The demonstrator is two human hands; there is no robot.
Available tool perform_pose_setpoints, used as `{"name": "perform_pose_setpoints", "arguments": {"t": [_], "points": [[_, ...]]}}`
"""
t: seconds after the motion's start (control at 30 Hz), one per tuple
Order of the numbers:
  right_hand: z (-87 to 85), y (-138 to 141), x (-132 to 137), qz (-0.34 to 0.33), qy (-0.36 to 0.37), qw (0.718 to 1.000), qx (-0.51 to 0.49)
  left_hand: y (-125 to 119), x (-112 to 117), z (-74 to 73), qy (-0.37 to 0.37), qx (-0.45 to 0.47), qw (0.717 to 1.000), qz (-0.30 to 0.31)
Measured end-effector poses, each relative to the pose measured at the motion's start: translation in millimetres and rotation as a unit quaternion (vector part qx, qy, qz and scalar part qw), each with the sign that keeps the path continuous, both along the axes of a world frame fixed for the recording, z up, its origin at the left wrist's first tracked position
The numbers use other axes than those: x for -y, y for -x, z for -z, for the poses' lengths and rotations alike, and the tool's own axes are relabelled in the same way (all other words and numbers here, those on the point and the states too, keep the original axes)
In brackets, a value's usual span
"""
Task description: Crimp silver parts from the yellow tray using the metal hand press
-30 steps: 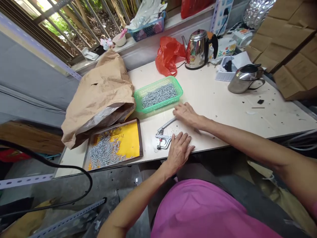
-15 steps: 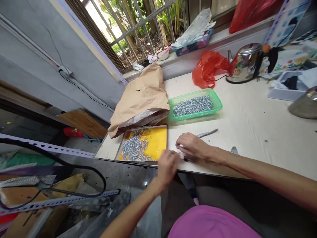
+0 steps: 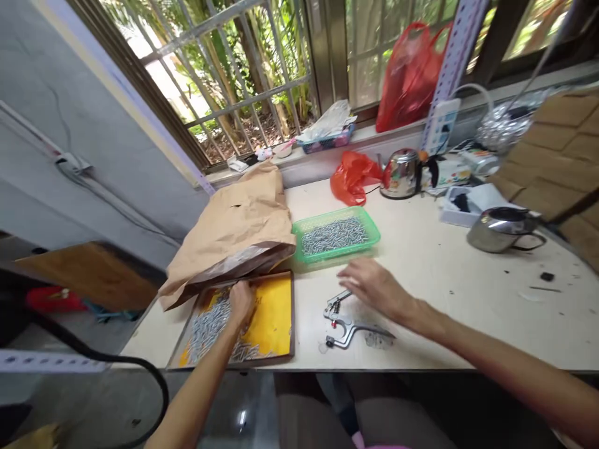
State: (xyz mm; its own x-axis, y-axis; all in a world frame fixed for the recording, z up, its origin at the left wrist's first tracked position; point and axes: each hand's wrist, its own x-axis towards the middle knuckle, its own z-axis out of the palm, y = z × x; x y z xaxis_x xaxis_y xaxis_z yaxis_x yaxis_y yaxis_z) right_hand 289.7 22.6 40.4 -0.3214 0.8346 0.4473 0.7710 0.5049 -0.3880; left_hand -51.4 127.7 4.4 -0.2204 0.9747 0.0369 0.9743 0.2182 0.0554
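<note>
My left hand (image 3: pixel 242 302) reaches into the yellow-bottomed tray (image 3: pixel 276 324) at the table's front left and rests, fingers curled, on the heap of small silver screws (image 3: pixel 208 324); what it holds is hidden. My right hand (image 3: pixel 374 284) hovers open, fingers spread, just above and right of the metal hand-press pliers (image 3: pixel 346 321), which lie flat on the table. Behind them a green plastic basket (image 3: pixel 369 240) holds several more silver screws (image 3: pixel 333 235).
A crumpled brown paper sack (image 3: pixel 234 231) lies behind the yellow tray. A red plastic bag (image 3: pixel 352 176), a steel kettle (image 3: pixel 402 174) and a steel pot (image 3: pixel 503 229) stand further back and right. Cardboard (image 3: pixel 556 143) leans at the right. A black cable (image 3: pixel 116 368) loops below left.
My left hand moved left from the table's front edge into the yellow tray. My right hand lifted off the pliers, which now lie uncovered. The view tilted up towards the window.
</note>
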Motion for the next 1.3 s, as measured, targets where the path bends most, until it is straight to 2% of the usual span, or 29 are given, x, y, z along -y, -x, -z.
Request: {"name": "perform_pose_setpoints", "arguments": {"t": [0.1,0.17,0.23,0.27,0.3,0.4,0.5,0.57,0.67,0.83,0.97,1.13,1.3], "points": [[30.5,3,37,-0.011,0.089,0.994,0.059,6,-8,-3.1,0.004,-0.004,1.0,0.013],[43.4,2,52,-0.006,0.136,0.986,0.091,4,-6,-10.2,-0.004,0.008,1.0,0.023],[49.0,-1,59,-0.004,0.163,0.98,0.112,-8,6,-19.4,-0.008,0.071,0.997,0.041],[49.7,-2,61,-0.003,0.17,0.978,0.119,-18,16,-23.6,0.001,0.133,0.99,0.055],[49.7,-4,61,-0.003,0.175,0.976,0.128,-31,28,-26.9,0.02,0.207,0.976,0.07],[49.0,-9,58,-0.009,0.182,0.971,0.154,-78,67,-28.4,0.122,0.417,0.894,0.106],[52.3,-15,57,-0.017,0.171,0.97,0.171,-117,97,-18.0,0.204,0.489,0.843,0.085],[56.5,-20,59,-0.015,0.154,0.972,0.176,-132,109,-8.6,0.243,0.499,0.829,0.07],[63.5,-28,63,-0.012,0.125,0.977,0.173,-140,117,2.4,0.282,0.482,0.826,0.073],[71.5,-36,65,-0.012,0.099,0.983,0.151,-142,122,8.1,0.305,0.463,0.828,0.081],[74.8,-36,64,-0.007,0.086,0.986,0.143,-144,125,11.7,0.321,0.471,0.817,0.078],[75.3,-35,65,-0.005,0.088,0.986,0.142,-147,124,10.2,0.338,0.452,0.822,0.078],[61.0,-38,65,-0.02,0.142,0.978,0.153,-148,117,0.7,0.387,0.401,0.821,0.125]]}}
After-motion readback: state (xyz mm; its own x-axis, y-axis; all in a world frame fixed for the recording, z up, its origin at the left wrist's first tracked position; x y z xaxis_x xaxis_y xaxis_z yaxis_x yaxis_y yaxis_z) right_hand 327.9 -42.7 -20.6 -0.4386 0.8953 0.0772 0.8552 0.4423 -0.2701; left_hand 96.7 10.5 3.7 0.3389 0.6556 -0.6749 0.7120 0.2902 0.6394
